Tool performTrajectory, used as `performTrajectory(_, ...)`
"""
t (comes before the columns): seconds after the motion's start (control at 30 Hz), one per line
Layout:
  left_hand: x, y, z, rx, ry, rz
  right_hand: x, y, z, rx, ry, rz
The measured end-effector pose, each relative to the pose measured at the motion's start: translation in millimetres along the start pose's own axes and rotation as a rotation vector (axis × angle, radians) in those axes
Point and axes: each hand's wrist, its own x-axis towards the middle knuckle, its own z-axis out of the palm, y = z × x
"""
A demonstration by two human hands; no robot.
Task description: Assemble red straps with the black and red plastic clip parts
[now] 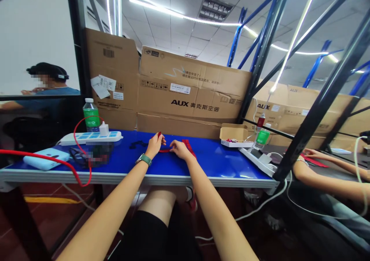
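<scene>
A person sits at a blue-topped workbench [219,161] with both bare hands close together near the middle of it; the left hand [154,145], a smartwatch [143,159] with a green strap on its wrist, is raised, its fingers [158,139] gathered together and pinching a narrow red strap [165,150] near one end; the right hand [179,150] sits lower, its fingers together and their tips pressed onto the strap where it crosses the gap between the hands; a wider-looking red stretch [188,147] runs away past the right hand across the bench, though from here I cannot tell whether it is the same piece; as things lie, part of the red is drawn up between the hands and part is spread flat, and any fold or knot is too small to make out; a dark cord [137,144] lies just beyond the left hand; farther left are a white power strip [89,138], a looping red cable [79,132], a pale blue power bank [46,159] and a bottle with a green label [91,115]; an open cardboard box [232,136] holding small items sits to the right; at the next bench, a co-worker's hand [310,153] rests near another red strip [315,160].
</scene>
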Motion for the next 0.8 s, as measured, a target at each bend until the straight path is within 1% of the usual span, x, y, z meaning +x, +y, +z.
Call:
performTrajectory(0.07,0.7,-0.5,-2.2,0.061,0.032,-0.004,-0.3,0.1,-1.2,-0.037,0.0,-0.002)
performTrajectory(0.1,1.0,-0.2,-3.9,0.118,0.054,0.003,-0.6,0.1,-2.6,-0.062,0.019,-0.003)
performTrajectory(0.13,1.2,0.4,-5.8,0.183,0.081,0.011,-0.9,0.3,-4.5,-0.084,0.069,0.011)
performTrajectory(0.17,1.3,1.0,-7.6,0.249,0.106,0.02,-1.4,0.6,-7.0,-0.102,0.151,0.046)
performTrajectory(0.23,1.6,2.1,-10.6,0.347,0.147,0.035,-2.6,2.2,-13.1,-0.143,0.363,0.169)
performTrajectory(0.27,1.7,2.2,-11.4,0.378,0.16,0.04,-3.3,3.4,-15.9,-0.168,0.448,0.233)
performTrajectory(0.3,1.7,2.1,-11.7,0.396,0.165,0.044,-3.9,4.7,-18.1,-0.198,0.495,0.28)
performTrajectory(0.33,1.7,1.8,-11.6,0.415,0.17,0.048,-4.2,6.1,-19.2,-0.225,0.486,0.297)
performTrajectory(0.37,1.8,1.4,-11.3,0.433,0.183,0.048,-4.3,7.3,-19.1,-0.245,0.412,0.264)
performTrajectory(0.43,1.8,0.6,-10.4,0.462,0.185,0.054,-3.5,8.8,-15.5,-0.257,0.168,0.152)
performTrajectory(0.47,1.8,0.6,-10.1,0.466,0.19,0.047,-2.8,9.2,-12.4,-0.264,0.077,0.111)
performTrajectory(0.5,1.8,0.8,-10.0,0.464,0.189,0.039,-1.9,9.5,-9.2,-0.269,0.015,0.084)
performTrajectory(0.53,1.6,1.4,-10.1,0.461,0.191,0.027,-1.1,10.0,-6.2,-0.273,-0.017,0.074)
performTrajectory(0.63,0.1,3.9,-11.3,0.466,0.21,-0.002,-0.1,13.8,-1.5,-0.257,-0.002,0.127)
performTrajectory(0.73,-3.7,5.8,-13.4,0.469,0.231,-0.02,-1.9,19.2,-4.1,-0.224,0.046,0.2)
performTrajectory(0.8,-6.9,5.9,-15.2,0.441,0.229,-0.038,-3.9,20.1,-7.5,-0.217,0.097,0.192)
